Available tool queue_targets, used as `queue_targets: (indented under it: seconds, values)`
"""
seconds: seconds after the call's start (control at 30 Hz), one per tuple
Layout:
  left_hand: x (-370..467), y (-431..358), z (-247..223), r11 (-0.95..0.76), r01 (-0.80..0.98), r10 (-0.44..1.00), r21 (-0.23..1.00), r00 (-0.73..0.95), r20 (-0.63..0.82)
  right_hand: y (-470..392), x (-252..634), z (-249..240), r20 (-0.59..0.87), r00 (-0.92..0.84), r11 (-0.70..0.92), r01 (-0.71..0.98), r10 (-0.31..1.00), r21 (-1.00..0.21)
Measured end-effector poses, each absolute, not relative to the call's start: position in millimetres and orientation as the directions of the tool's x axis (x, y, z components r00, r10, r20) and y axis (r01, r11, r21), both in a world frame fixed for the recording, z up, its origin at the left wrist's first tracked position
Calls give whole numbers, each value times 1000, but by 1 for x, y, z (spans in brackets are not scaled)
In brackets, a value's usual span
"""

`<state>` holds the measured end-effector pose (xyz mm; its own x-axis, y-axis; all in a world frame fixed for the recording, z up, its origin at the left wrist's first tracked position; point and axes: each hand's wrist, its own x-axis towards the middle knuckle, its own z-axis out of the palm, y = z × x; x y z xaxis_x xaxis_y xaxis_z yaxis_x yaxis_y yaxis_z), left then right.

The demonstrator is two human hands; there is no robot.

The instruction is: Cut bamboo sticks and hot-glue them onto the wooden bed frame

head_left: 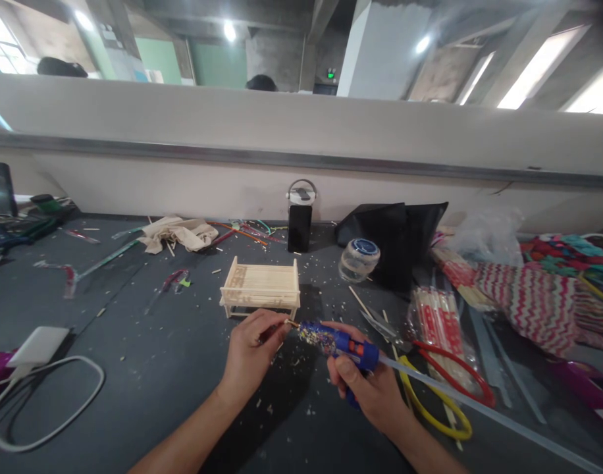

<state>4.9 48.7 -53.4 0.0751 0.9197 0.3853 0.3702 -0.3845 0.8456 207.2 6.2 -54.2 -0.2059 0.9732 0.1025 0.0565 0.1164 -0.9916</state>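
Note:
My right hand (363,375) is wrapped round a blue hot glue gun (331,339), its nozzle pointing left. A long translucent glue stick (444,392) sticks out of the gun's back end. At the nozzle tip, my left hand (255,345) is closed in a pinch; what its fingertips hold is too small to make out. Just beyond the left hand stands a small bed-like frame of pale wooden sticks (262,283), with raised posts at its corners.
Right of the glue gun lie scissors with red and yellow handles (444,375) and packs of wooden sticks (437,322). A clear jar (359,259), a black bag (400,237) and a phone (299,228) stand behind. At left are a white power bank (39,345) with a cable and a beige cloth (178,234).

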Motion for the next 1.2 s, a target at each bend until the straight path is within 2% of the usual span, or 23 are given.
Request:
queue_targets:
  seconds: [0.83,1.2]
  values:
    - [5,50,-54,-385,368,920,846,79,384,6,208,-54,109,-232,123,46,966,-991]
    - [5,50,-55,-434,355,896,828,72,438,6,207,-53,95,-225,113,67,970,-991]
